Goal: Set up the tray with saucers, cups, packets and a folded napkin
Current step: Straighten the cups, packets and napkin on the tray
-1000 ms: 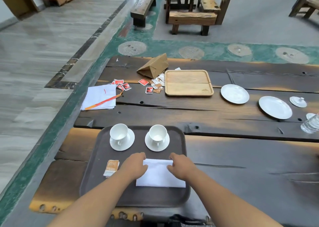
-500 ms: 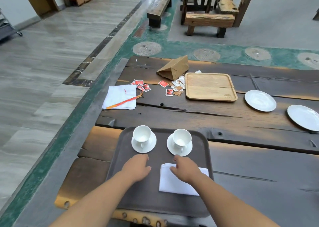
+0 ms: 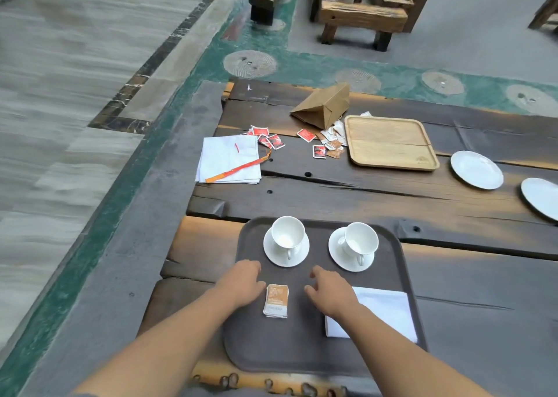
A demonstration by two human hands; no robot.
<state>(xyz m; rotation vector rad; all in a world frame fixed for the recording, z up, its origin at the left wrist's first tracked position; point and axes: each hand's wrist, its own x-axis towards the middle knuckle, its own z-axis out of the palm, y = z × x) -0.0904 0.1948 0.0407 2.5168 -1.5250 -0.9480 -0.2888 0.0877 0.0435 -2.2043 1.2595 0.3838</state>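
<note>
While left grip, right grip flank packets, released | napkin at tray rim

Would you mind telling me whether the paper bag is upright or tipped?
Tipped: the paper bag lies on its side beside the wooden tray.

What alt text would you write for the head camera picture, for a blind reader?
Two bare hands are held over a dark tray on a wooden table: the left hand beside orange packets, the right hand by a folded white napkin. Two empty white cups on saucers stand at the tray's far side.
</note>
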